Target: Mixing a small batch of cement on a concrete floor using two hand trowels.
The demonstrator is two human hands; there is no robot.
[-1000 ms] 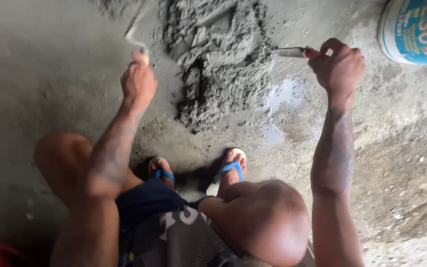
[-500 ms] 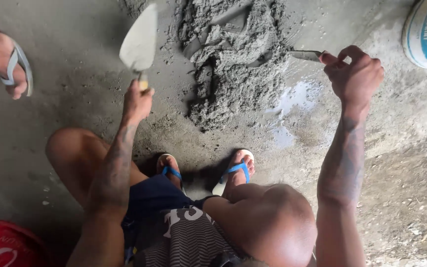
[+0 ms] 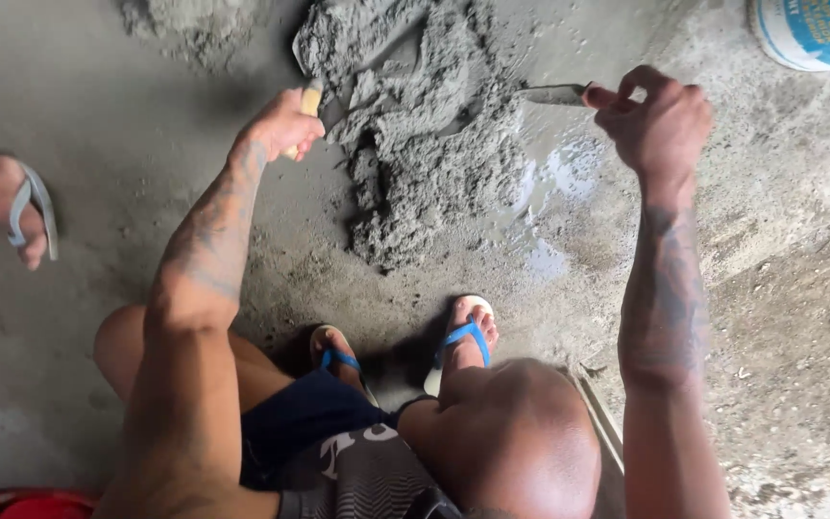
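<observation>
Between the two hands, one pile of wet grey mortar (image 3: 425, 125) is heaped on the concrete floor (image 3: 108, 115). Two trowels are counted: a wooden-handled trowel (image 3: 311, 96) is gripped in the closed left hand (image 3: 280, 125), a second trowel (image 3: 551, 94) is clenched in the right hand (image 3: 655, 120). One blue-and-white bucket (image 3: 814, 34) is seen beyond the right hand.

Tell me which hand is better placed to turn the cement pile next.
Probably the left hand: its trowel is already dug into the wet cement pile, while the right hand holds its tool at the edge.
</observation>
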